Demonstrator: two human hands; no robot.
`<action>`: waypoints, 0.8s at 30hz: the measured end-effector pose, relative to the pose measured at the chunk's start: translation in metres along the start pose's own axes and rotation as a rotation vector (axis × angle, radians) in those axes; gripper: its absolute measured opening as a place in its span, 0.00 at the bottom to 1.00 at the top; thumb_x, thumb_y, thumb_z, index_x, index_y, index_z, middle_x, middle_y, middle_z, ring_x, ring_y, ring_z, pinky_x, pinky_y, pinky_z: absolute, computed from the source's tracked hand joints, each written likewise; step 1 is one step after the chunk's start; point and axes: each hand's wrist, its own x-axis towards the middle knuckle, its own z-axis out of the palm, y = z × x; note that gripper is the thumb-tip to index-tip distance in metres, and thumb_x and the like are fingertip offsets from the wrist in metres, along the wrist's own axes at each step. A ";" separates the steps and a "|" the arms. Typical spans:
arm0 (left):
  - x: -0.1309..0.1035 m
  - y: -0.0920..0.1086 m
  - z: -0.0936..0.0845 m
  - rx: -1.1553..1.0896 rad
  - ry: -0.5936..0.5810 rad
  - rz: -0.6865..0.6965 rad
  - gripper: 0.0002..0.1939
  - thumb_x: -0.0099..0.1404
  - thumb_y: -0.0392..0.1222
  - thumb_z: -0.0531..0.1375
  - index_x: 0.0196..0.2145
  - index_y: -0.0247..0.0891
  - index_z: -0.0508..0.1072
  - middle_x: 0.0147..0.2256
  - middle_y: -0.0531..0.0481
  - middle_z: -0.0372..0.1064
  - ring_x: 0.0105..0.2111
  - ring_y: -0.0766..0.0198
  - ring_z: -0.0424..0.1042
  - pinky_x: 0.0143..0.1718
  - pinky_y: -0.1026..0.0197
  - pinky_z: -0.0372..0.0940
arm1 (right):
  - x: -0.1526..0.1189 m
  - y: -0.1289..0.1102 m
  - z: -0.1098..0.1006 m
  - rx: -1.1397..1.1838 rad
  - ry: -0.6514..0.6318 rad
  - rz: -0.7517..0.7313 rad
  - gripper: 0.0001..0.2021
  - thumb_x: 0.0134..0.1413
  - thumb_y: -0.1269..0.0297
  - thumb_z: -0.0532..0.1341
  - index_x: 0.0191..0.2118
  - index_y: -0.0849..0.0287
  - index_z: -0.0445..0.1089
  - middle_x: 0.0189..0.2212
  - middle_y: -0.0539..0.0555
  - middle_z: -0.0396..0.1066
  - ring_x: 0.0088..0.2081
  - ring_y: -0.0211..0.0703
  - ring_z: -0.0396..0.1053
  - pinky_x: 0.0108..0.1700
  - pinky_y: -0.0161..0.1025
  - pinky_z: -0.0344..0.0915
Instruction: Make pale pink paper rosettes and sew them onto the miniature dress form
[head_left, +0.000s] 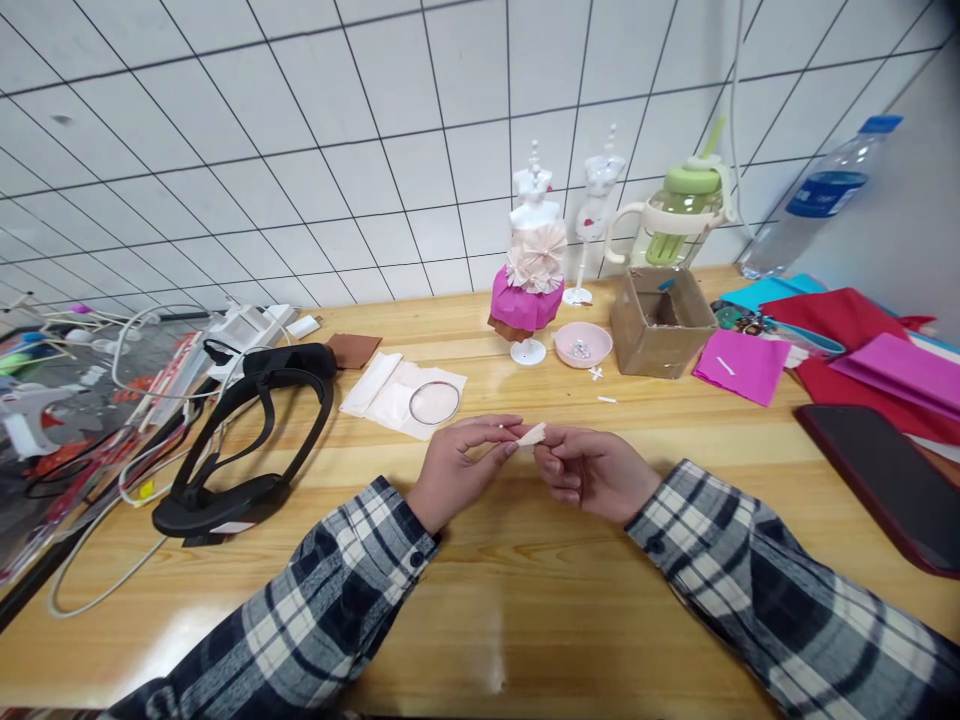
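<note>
A small piece of pleated pale pink paper (532, 436) is held between my two hands at the middle of the table. My left hand (465, 467) pinches its left end between thumb and fingers. On the other end, the fingertips of my right hand (596, 468) are closed, with the remaining fingers curled. Behind my hands stands a white mannequin (532, 205) dressed in a pale pink pleated top (537, 256) and a magenta skirt (527, 298). Pale pink sheets (390, 390) lie behind my left hand, with a thin metal ring (435, 403) on them.
A black headset strap (247, 490) and cables are at left. Toward the back right are a pink dish (583, 344), cardboard box (660, 330), second mannequin (598, 195), green-lidded jug (679, 220) and bottle (817, 205). Coloured sheets (742, 364) and a phone (885, 485) lie right.
</note>
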 end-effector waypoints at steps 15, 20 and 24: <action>0.002 -0.022 -0.004 -0.208 -0.009 -0.240 0.08 0.60 0.46 0.63 0.33 0.39 0.78 0.51 0.42 0.70 0.55 0.51 0.65 0.60 0.44 0.54 | 0.010 0.005 -0.007 -0.660 0.403 -0.374 0.14 0.46 0.54 0.65 0.35 0.57 0.65 0.24 0.45 0.61 0.22 0.31 0.57 0.16 0.28 0.56; 0.009 -0.012 -0.005 0.480 0.183 -0.108 0.04 0.57 0.41 0.64 0.28 0.41 0.79 0.64 0.47 0.53 0.65 0.46 0.44 0.64 0.39 0.39 | 0.007 -0.002 -0.011 -0.709 0.595 -0.578 0.13 0.47 0.54 0.65 0.31 0.57 0.64 0.16 0.41 0.53 0.16 0.30 0.51 0.16 0.29 0.51; 0.007 -0.006 0.002 0.599 0.218 -0.031 0.03 0.58 0.42 0.64 0.28 0.42 0.78 0.57 0.45 0.61 0.58 0.49 0.57 0.59 0.42 0.50 | 0.006 0.006 0.004 -0.718 0.447 -0.501 0.13 0.46 0.54 0.66 0.30 0.58 0.67 0.18 0.43 0.57 0.18 0.29 0.52 0.17 0.30 0.51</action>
